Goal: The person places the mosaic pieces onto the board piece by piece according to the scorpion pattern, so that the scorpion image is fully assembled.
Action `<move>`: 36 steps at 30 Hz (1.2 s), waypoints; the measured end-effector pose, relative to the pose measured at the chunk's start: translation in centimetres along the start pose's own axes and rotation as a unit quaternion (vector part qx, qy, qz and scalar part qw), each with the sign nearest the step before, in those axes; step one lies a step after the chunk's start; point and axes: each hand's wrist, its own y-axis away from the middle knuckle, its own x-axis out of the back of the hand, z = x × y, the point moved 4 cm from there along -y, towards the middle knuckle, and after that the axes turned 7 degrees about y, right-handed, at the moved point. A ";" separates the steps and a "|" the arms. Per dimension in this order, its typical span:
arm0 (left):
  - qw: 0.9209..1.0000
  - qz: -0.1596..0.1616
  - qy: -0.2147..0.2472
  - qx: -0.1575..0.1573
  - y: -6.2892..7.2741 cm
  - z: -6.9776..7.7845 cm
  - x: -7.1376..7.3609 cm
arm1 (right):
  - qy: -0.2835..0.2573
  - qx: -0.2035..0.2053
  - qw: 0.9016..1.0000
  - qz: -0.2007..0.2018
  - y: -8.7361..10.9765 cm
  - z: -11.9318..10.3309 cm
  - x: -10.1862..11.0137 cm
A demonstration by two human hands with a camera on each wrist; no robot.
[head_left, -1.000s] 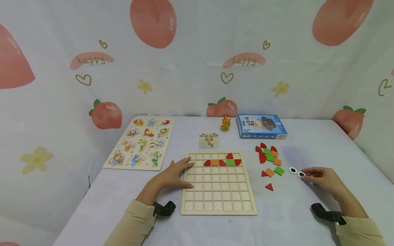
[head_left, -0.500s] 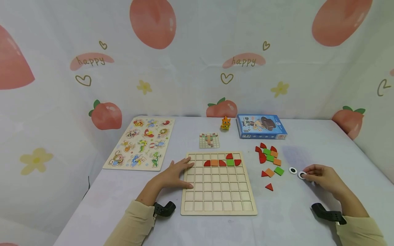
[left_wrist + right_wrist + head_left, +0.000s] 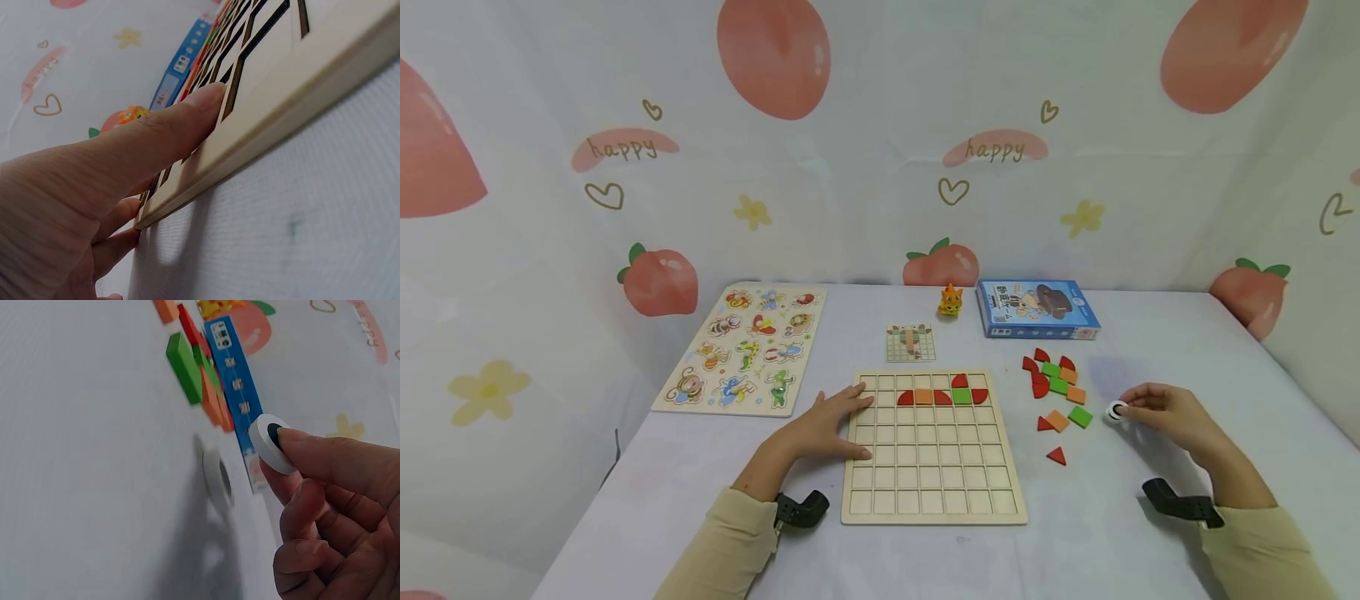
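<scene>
My right hand (image 3: 1176, 421) pinches a white disc with a black centre, an eye piece (image 3: 262, 442), between thumb and fingers. Just below it in the right wrist view, a second eye piece (image 3: 214, 480) lies on the table. My left hand (image 3: 826, 427) rests on the left edge of a wooden grid board (image 3: 934, 520), thumb and fingers spread; the left wrist view shows the thumb (image 3: 203, 100) lying on the board's face. In the board's upper rows sit red quarter-round pieces (image 3: 959, 381), an orange square (image 3: 922, 397) and a green square (image 3: 962, 397).
Loose red, orange and green pieces (image 3: 1057, 386) lie right of the board. Behind it are a small pattern card (image 3: 910, 357), an orange toy figure (image 3: 950, 301) and a blue box (image 3: 1037, 308). A picture puzzle board (image 3: 748, 354) lies at the left.
The right hand has lifted the nearer eye piece and carried it left, over the other eye piece. The left hand has stayed on the board.
</scene>
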 end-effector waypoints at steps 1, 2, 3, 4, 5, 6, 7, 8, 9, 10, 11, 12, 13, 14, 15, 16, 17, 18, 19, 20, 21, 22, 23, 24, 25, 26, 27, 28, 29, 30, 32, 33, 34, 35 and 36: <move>1.000 0.001 -0.002 0.000 0.0 0.0 0.0 | -0.006 0.003 1.000 -0.002 -0.2 -0.4 -0.1; 1.000 0.001 -0.003 -0.001 0.0 0.0 0.0 | -0.011 0.007 1.000 -0.004 -0.4 -0.9 -0.2; 1.000 0.002 -0.003 -0.001 0.0 0.0 0.0 | -0.017 0.010 1.000 -0.007 -0.7 -1.3 -0.3; 1.000 0.002 -0.005 -0.001 0.0 -0.1 0.0 | -0.024 0.015 1.000 -0.011 -0.9 -1.8 -0.5; 1.000 0.001 -0.007 0.000 0.0 -0.1 0.0 | -0.029 0.019 0.999 -0.012 -1.1 -2.2 -0.6; 1.000 0.002 -0.006 -0.001 0.0 -0.1 0.0 | -0.033 0.022 0.999 -0.014 -1.4 -2.7 -0.8; 1.000 0.003 -0.005 -0.002 0.0 -0.2 -0.1 | -0.034 0.025 0.999 -0.017 -1.7 -3.1 -0.9; 1.000 0.004 -0.005 -0.003 0.0 -0.2 -0.1 | -0.035 0.028 0.999 -0.018 -2.0 -3.5 -1.0; 1.000 0.004 -0.004 -0.004 0.0 -0.2 -0.1 | -0.036 0.033 0.999 -0.019 -2.2 -4.0 -1.2; 1.000 0.004 -0.004 -0.005 0.0 -0.2 -0.1 | -0.036 0.037 0.999 -0.019 -2.5 -4.5 -1.4; 1.000 0.004 -0.005 -0.007 0.0 -0.3 -0.1 | -0.035 0.039 0.998 -0.019 -2.7 -4.9 -1.5; 1.000 0.004 -0.006 -0.008 0.0 -0.2 -0.1 | -0.038 0.041 0.998 -0.020 -3.0 -5.3 -1.7; 1.000 0.003 -0.008 -0.009 0.0 -0.3 -0.1 | -0.039 0.043 0.998 -0.020 -3.3 -5.7 -1.9; 1.000 0.003 -0.010 -0.011 -0.1 -0.3 -0.1 | -0.042 0.045 0.998 -0.020 -3.5 -6.1 -2.1; 1.000 0.003 -0.012 -0.012 -0.1 -0.3 -0.1 | -0.044 0.046 0.998 -0.020 -3.8 -6.4 -2.3; 1.000 0.002 -0.013 -0.011 -0.1 -0.3 -0.1 | -0.046 0.047 0.998 -0.021 -4.1 -6.7 -2.5; 1.000 0.002 -0.013 -0.010 -0.1 -0.3 -0.1 | -0.049 0.047 0.997 -0.023 -4.3 -7.0 -2.6; 1.000 0.002 -0.012 -0.009 -0.1 -0.3 -0.1 | -0.051 0.047 0.997 -0.025 -4.5 -7.2 -2.8; 1.000 0.002 -0.009 -0.008 -0.1 -0.3 -0.1 | -0.052 0.050 0.997 -0.028 -4.7 -7.6 -3.0; 1.000 0.002 -0.006 -0.006 -0.1 -0.4 -0.1 | -0.054 0.052 0.997 -0.031 -4.8 -7.9 -3.2; 1.000 0.002 -0.004 -0.004 -0.1 -0.4 -0.1 | -0.057 0.053 0.996 -0.036 -5.0 -8.2 -3.4; 1.000 0.002 -0.002 -0.003 -0.1 -0.4 -0.1 | -0.061 0.055 0.996 -0.039 -5.1 -8.4 -3.6; 1.000 0.002 0.000 -0.002 -0.1 -0.4 -0.1 | -0.064 0.059 0.995 -0.042 -5.2 -8.8 -3.7; 1.000 0.002 0.002 -0.002 -0.1 -0.4 -0.1 | -0.070 0.066 0.994 -0.045 -5.3 -9.1 -3.9; 1.000 0.001 0.001 -0.002 -0.1 -0.4 -0.1 | -0.074 0.074 0.993 -0.047 -5.5 -9.4 -4.1; 1.000 0.001 0.001 -0.003 -0.1 -0.4 -0.1 | -0.078 0.081 0.993 -0.048 -5.6 -9.8 -4.3; 1.000 0.002 0.001 -0.003 -0.1 -0.4 -0.1 | -0.081 0.087 0.992 -0.050 -5.7 -10.1 -4.5; 1.000 0.002 0.000 -0.005 -0.1 -0.3 -0.1 | -0.084 0.095 0.991 -0.050 -5.8 -10.5 -4.6; 1.000 0.002 0.000 -0.005 -0.1 -0.3 -0.1 | -0.087 0.101 0.990 -0.051 -6.0 -10.8 -4.8; 1.000 0.002 -0.001 -0.006 -0.1 -0.3 -0.1 | -0.087 0.105 0.989 -0.052 -6.1 -11.1 -5.0; 1.000 0.002 -0.002 -0.006 -0.1 -0.3 -0.1 | -0.088 0.107 0.989 -0.054 -6.4 -11.8 -5.4; 1.000 0.002 -0.003 -0.006 -0.1 -0.3 -0.1 | -0.091 0.107 0.989 -0.055 -6.6 -12.1 -5.6; 1.000 0.002 -0.003 -0.005 -0.1 -0.3 -0.1 | -0.093 0.106 0.988 -0.056 -6.7 -12.4 -5.8; 1.000 0.002 -0.004 -0.006 -0.2 -0.3 -0.1 | -0.094 0.108 0.988 -0.059 -6.9 -12.7 -6.0; 1.000 0.002 -0.004 -0.005 -0.2 -0.3 -0.1 | -0.096 0.109 0.988 -0.060 -7.1 -12.9 -6.3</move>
